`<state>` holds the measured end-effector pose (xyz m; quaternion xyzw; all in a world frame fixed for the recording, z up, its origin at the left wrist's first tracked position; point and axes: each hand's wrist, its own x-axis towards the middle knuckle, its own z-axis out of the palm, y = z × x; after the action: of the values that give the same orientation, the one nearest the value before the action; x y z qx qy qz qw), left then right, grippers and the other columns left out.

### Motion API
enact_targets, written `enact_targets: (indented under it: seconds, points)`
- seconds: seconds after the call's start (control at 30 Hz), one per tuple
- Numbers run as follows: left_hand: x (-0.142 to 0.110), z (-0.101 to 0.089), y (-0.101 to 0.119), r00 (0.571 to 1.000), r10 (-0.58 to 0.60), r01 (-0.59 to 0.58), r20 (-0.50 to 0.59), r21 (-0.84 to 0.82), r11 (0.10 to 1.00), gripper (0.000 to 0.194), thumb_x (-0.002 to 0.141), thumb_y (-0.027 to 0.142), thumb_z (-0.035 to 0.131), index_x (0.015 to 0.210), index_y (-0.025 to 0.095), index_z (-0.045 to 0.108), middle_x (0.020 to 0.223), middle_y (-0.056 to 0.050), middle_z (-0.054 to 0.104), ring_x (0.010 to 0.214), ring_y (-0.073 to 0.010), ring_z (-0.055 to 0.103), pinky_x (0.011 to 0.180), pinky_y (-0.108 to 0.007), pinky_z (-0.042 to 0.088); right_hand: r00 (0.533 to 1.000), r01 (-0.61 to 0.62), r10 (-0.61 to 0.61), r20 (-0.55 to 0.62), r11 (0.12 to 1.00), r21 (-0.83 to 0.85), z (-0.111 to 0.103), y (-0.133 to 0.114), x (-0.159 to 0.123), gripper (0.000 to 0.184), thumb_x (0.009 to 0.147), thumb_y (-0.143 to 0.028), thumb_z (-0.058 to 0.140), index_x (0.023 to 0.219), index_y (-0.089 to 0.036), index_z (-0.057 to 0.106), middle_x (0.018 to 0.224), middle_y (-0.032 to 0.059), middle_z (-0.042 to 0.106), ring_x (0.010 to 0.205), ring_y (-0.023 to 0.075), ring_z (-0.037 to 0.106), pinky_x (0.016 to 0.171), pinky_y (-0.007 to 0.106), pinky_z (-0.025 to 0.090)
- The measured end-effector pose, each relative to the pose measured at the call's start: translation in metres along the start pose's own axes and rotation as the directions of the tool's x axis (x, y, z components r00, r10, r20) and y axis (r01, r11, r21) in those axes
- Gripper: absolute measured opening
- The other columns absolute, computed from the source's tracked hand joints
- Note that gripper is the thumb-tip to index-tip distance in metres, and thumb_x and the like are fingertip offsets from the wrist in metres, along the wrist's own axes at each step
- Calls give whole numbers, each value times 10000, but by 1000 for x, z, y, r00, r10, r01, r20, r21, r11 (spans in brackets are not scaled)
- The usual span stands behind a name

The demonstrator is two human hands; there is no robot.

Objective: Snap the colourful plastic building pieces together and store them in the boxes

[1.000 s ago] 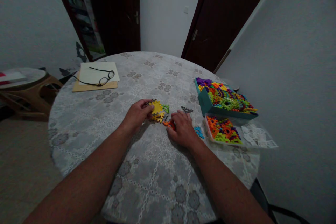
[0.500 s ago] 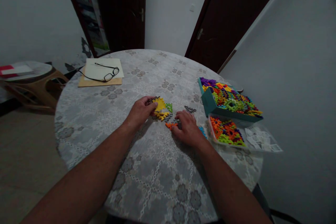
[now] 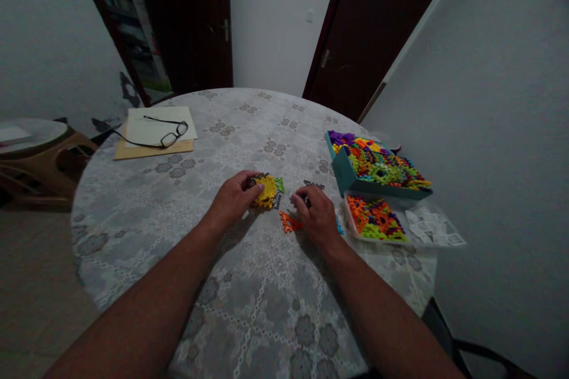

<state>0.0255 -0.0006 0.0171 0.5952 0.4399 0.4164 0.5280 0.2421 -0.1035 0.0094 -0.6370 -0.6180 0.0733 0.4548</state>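
My left hand [image 3: 235, 196] is closed on a cluster of toothed plastic building pieces, with the thumb on a yellow piece [image 3: 268, 189]. A green piece [image 3: 279, 184] and a grey piece [image 3: 277, 200] show along the cluster's right side. Across a small gap, my right hand [image 3: 316, 213] has its fingers curled in a pinch; whatever lies between them is dark and too small to name. An orange triangular piece [image 3: 288, 222] lies on the table beside the right thumb. Beyond the right fingers is a dark grey piece [image 3: 315, 183]. A blue piece [image 3: 340, 227] shows partly past the right wrist.
Teal boxes [image 3: 382, 188] full of colourful pieces stand on the right of the cloth-covered round table [image 3: 253, 308]. A clear tub [image 3: 350, 222] of orange and green pieces sits before them, near white pieces [image 3: 433, 225]. Glasses [image 3: 169, 140] rest on papers [image 3: 155, 121] at far left.
My right hand has lifted its fingers off the orange piece, which now shows more fully. My left hand has turned the yellow cluster slightly. The whole view has shifted a little.
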Motion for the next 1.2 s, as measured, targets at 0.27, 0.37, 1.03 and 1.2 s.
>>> enact_targets:
  seconds: [0.27, 0.37, 1.03, 1.2]
  points:
    - [-3, 3, 3, 1000, 15, -15, 16, -28, 999, 328, 784, 331, 881, 1103, 264, 842, 850, -52, 749, 761, -228, 662, 625, -322, 558, 938, -318, 346, 11, 847, 425, 2, 1, 0, 263, 989, -496, 659, 1106, -268, 719, 914, 8, 707, 751, 188, 630, 611, 292, 538]
    - [-4, 4, 4, 997, -15, 19, 75, -55, 998, 348, 771, 341, 901, 1104, 258, 846, 904, -75, 790, 763, -232, 681, 625, -325, 555, 947, -302, 314, 61, 814, 497, 4, -1, -1, 297, 960, -461, 694, 1188, -274, 731, 982, 21, 719, 829, 197, 659, 675, 312, 588]
    - [-12, 9, 9, 901, -92, 154, 424, -115, 981, 558, 724, 509, 985, 1178, 236, 810, 963, -95, 797, 771, -233, 709, 693, -355, 564, 908, -409, 358, 218, 639, 652, 27, -8, -9, 443, 818, -456, 843, 1182, -269, 673, 1092, -1, 707, 751, 141, 639, 665, 276, 540]
    - [-10, 4, 9, 873, -115, 143, 474, -23, 990, 556, 755, 576, 952, 1190, 250, 831, 960, -78, 795, 763, -230, 695, 696, -354, 560, 869, -492, 266, 418, 564, 664, 24, -10, -6, 497, 854, -527, 859, 1250, -255, 732, 1062, 34, 760, 778, 162, 672, 608, 259, 527]
